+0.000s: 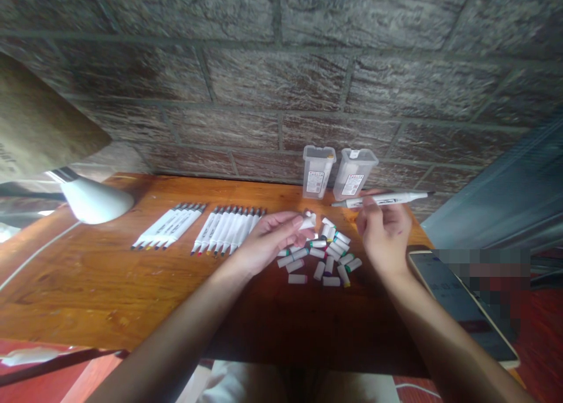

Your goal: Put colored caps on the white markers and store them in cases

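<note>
white marker [391,199] lies nearly level in the right hand [387,230], pinched between thumb and fingers above the right part of the wooden worktop [123,291], toward its far edge. the left hand [272,239] closes thumb and fingertips on a small white cap [308,222], perhaps more than one. the step in hand seems to be pairing cap and marker; the next move would likely call for lining the cap up with a marker end, tip straight. just below and between the hands, loose caps [329,251] lie scattered, so a low pass could knock them. farther out, two clear boxes [319,171] [355,174] stand at the far edge near the wall, just beyond the marker. a phone [461,309] lies at the right edge, by the right forearm. two marker rows [169,226] [227,230] fill the left middle; open room remains toward the near left corner.
</note>
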`<state>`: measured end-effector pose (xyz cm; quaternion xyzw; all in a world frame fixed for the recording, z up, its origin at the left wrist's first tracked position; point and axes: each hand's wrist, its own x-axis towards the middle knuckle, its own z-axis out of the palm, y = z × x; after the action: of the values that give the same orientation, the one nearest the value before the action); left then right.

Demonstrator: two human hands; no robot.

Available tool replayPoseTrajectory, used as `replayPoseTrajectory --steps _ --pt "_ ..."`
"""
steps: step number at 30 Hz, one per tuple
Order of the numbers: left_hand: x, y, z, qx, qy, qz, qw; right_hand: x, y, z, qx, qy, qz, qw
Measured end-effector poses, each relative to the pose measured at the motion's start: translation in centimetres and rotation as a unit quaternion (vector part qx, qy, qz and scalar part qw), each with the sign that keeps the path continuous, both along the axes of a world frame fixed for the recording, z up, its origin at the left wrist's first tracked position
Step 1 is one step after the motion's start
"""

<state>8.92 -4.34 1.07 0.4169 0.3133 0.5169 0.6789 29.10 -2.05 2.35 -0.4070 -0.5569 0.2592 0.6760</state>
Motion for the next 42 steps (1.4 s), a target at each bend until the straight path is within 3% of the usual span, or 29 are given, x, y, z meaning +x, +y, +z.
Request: replayPoseTrajectory --steps 6,16,32,42 --pt "-0.20 -0.23 -0.02 0.024 -0.009 -0.030 0.999 -0.28 0.11 0.57 -0.005 0.046 0.025 0.999" --pt "-0.09 -0.67 0.34 0.031 -0.020 -0.037 0.999 -0.29 -0.09 0.44 -0.011 0.043 0.024 0.999" --pt "0.02 -0.61 0.52 0.043 -0.011 0.004 0.999 -0.06 0.14 0.37 -0.022 0.051 0.013 0.998" --pt "-0.22 -0.44 0.33 0.053 -0.002 0.018 0.998 0.25 0.65 -0.18 -0.042 0.119 0.074 0.989"
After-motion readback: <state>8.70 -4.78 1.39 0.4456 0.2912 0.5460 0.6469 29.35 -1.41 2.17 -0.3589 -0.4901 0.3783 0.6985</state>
